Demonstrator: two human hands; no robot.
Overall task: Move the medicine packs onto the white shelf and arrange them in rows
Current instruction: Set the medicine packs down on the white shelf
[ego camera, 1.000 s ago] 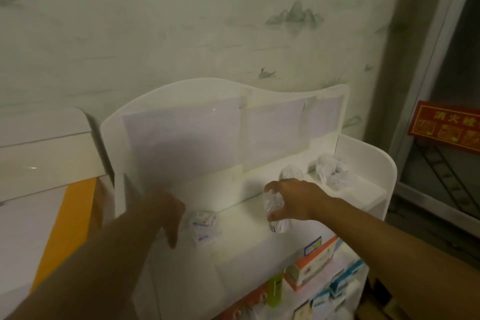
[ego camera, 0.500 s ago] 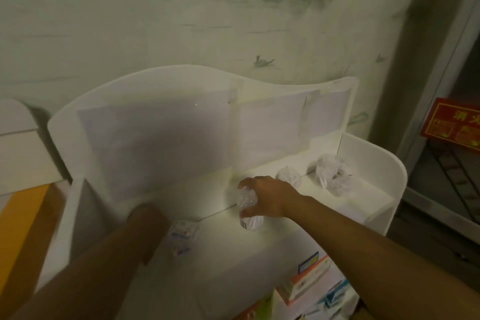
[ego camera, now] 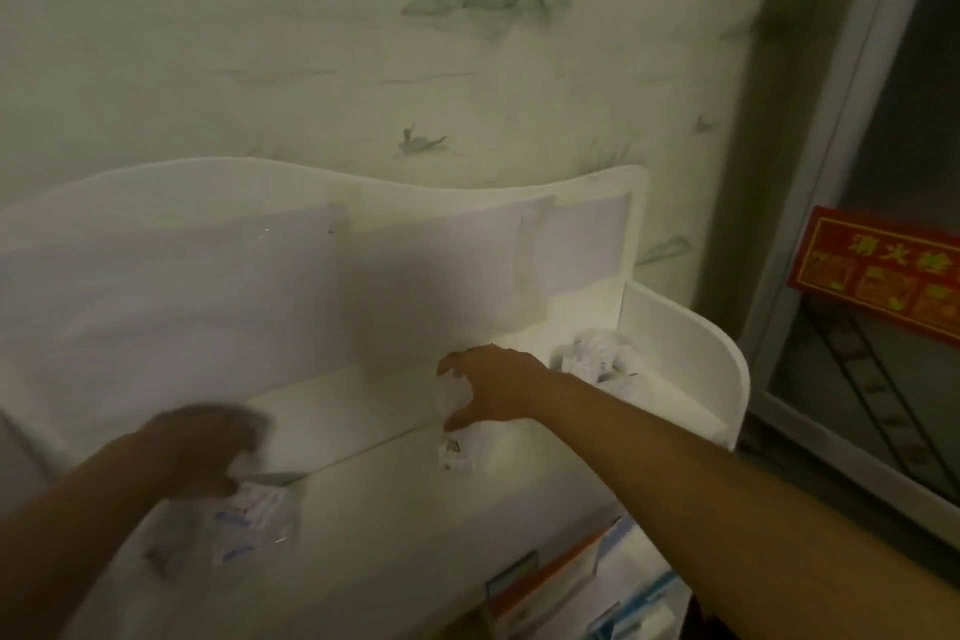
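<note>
Head view: the white shelf [ego camera: 363, 525] fills the lower half of the picture, its wavy back panel rising against a pale wall painted with faint green hills.

The right hand [ego camera: 498, 387] reaches in from five o'clock to the middle of the top ledge. Its fingers are spread and only slightly bent, the thumb pointing down, and its grip is open, closed round nothing. Just below the thumb, at about six o'clock from the hand, a clear-wrapped medicine pack [ego camera: 456, 452] stands on the ledge; whether the thumb touches it cannot be told.

The left hand [ego camera: 208, 447] comes in from seven o'clock and is blurred. It lies over the upper edge of a flat printed pack [ego camera: 257, 522] resting on the shelf at its four o'clock; the state of its grip cannot be told through the blur.

At two o'clock from the right hand, in the far corner of the ledge beside the curved side panel, a cluster of clear-wrapped packs [ego camera: 597, 353] sits together.

Below the ledge, at five o'clock, coloured boxes [ego camera: 561, 582] stand on a lower tier. A red sign [ego camera: 878, 276] with yellow characters hangs at three o'clock, well apart from the shelf.
</note>
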